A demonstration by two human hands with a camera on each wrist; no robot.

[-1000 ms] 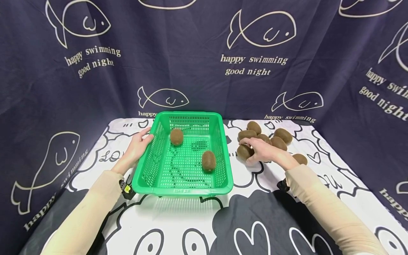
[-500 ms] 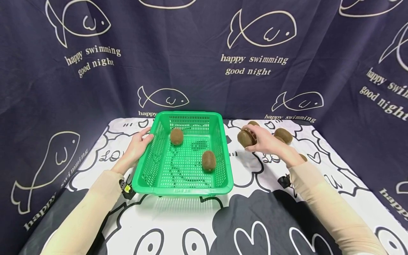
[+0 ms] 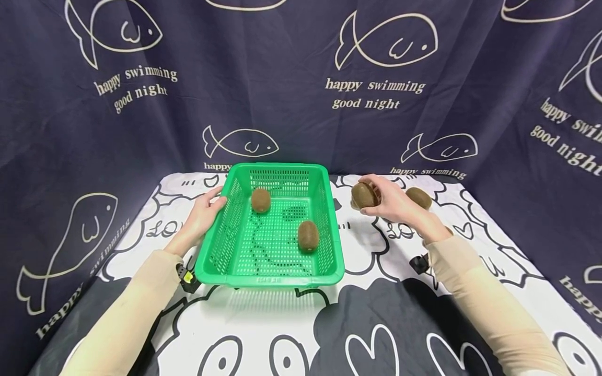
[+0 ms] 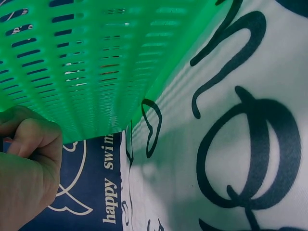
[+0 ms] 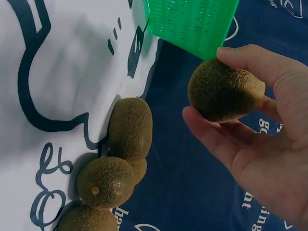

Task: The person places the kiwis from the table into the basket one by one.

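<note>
In the head view my right hand (image 3: 392, 202) holds a brown fuzzy kiwi (image 3: 364, 196) above the table, right of the green plastic basket (image 3: 270, 282). The right wrist view shows that kiwi (image 5: 219, 91) pinched between thumb and fingers, raised off the cloth. Several other kiwis (image 5: 130, 127) lie below it, partly hidden by my hand in the head view. Two kiwis rest inside the basket, one at the back left (image 3: 261, 200) and another at the front right (image 3: 308, 236). My left hand (image 3: 202, 214) grips the basket's left rim, its fingers curled in the left wrist view.
A white cloth with black drawings (image 3: 235, 324) covers the table. Behind it hangs a dark blue curtain (image 3: 291, 104) printed with fish. Another kiwi (image 3: 418, 198) lies to the right of my right hand.
My right hand has taken hold of a kiwi from the pile and lifted it up and away toward the back. The left hand and basket stay in place.
</note>
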